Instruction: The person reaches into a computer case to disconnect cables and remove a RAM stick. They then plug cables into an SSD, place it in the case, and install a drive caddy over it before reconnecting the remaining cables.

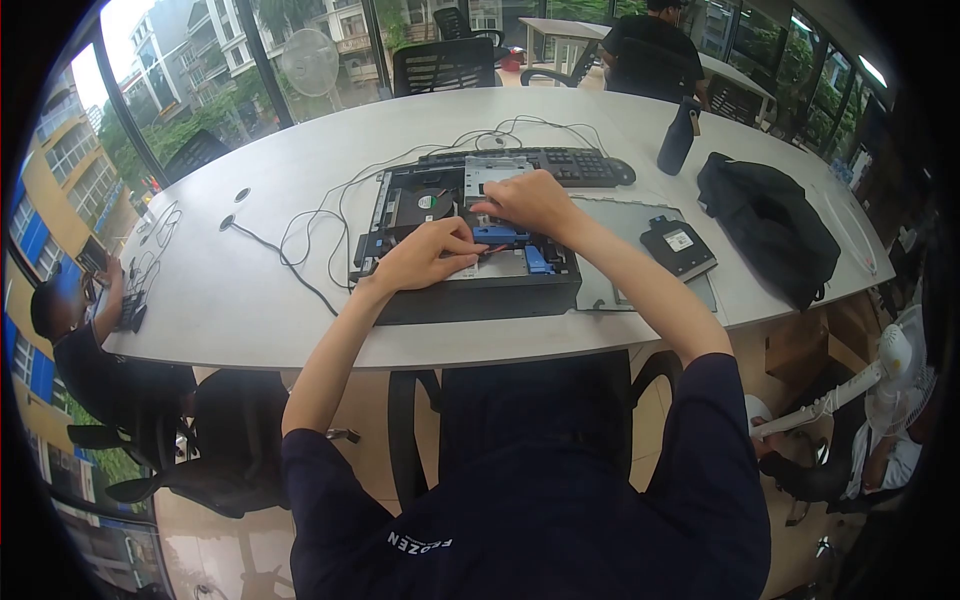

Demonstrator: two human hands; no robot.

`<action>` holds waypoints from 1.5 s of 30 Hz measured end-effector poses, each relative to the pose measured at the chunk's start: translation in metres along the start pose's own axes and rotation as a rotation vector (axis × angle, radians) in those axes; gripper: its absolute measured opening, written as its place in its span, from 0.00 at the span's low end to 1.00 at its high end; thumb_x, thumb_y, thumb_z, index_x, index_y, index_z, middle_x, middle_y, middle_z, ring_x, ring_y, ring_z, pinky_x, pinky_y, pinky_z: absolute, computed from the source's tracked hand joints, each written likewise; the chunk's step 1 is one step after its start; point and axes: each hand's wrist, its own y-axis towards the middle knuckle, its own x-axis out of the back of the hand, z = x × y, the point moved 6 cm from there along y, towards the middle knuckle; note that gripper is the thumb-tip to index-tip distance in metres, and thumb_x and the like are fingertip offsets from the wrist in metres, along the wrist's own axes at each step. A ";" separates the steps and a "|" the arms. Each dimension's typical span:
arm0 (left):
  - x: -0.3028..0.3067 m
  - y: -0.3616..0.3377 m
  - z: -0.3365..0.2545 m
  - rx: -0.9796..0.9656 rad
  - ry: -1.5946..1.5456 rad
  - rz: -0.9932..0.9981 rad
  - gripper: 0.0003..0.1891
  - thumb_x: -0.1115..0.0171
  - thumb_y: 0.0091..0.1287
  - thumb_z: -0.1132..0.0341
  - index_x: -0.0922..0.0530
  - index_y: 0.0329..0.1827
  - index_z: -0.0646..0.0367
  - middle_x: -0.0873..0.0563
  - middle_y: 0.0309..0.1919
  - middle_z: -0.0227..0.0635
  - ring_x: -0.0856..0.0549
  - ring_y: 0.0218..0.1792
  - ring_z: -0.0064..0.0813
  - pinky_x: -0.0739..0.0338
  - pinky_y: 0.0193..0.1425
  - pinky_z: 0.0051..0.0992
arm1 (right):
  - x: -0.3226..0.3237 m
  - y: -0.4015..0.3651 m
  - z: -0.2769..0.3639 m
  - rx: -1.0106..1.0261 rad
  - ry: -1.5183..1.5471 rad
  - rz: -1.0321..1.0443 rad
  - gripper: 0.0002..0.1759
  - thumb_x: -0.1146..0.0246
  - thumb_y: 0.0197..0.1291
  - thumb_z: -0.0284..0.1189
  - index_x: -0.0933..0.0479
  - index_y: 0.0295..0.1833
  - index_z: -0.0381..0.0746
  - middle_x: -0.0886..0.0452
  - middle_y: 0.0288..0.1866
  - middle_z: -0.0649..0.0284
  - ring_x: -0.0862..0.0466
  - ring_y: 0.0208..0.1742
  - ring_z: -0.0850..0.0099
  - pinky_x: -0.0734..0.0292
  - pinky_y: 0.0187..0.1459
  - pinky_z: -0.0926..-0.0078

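Observation:
An open desktop computer case (460, 303) lies flat on the white table in front of me, its inside showing. My left hand (428, 256) reaches over its near left part, fingers bent together beside a blue plastic bracket (500, 235) and thin reddish cables (494, 249). What its fingertips pinch, if anything, is too small to tell. Just behind the bracket my right hand (528, 207) is curled, thumb and fingers pressed together near the silver metal drive cage (492, 172). Its grip is hidden. A round black fan (428, 205) sits inside the case at the left.
Right of the case a flat metal side panel (600, 215) lies under a black optical drive (680, 246). Behind are a keyboard (575, 165) and mouse (622, 171). A dark bottle (679, 138) and black bag (770, 225) stand right; cables (285, 255) run left. Other people sit nearby.

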 end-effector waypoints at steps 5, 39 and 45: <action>0.002 0.001 0.000 0.036 -0.026 -0.040 0.12 0.36 0.70 0.67 0.15 0.50 0.65 0.17 0.37 0.40 0.19 0.37 0.34 0.27 0.42 0.30 | 0.000 -0.003 0.005 0.001 0.000 -0.002 0.27 0.39 0.65 0.54 0.23 0.27 0.43 0.21 0.16 0.59 0.17 0.20 0.59 0.25 0.22 0.66; 0.002 0.000 0.008 -0.017 0.017 -0.118 0.09 0.37 0.70 0.66 0.16 0.42 0.65 0.17 0.36 0.42 0.17 0.38 0.41 0.25 0.44 0.36 | -0.003 0.007 0.004 -0.022 0.090 0.294 0.31 0.34 0.57 0.60 0.22 0.37 0.39 0.17 0.25 0.54 0.15 0.29 0.54 0.22 0.31 0.60; 0.003 -0.001 0.006 0.037 0.008 -0.122 0.10 0.36 0.70 0.65 0.15 0.42 0.65 0.21 0.39 0.42 0.20 0.41 0.39 0.26 0.47 0.34 | -0.008 0.008 -0.006 -0.074 0.376 0.419 0.39 0.32 0.50 0.65 0.22 0.38 0.36 0.16 0.30 0.51 0.15 0.34 0.52 0.23 0.37 0.60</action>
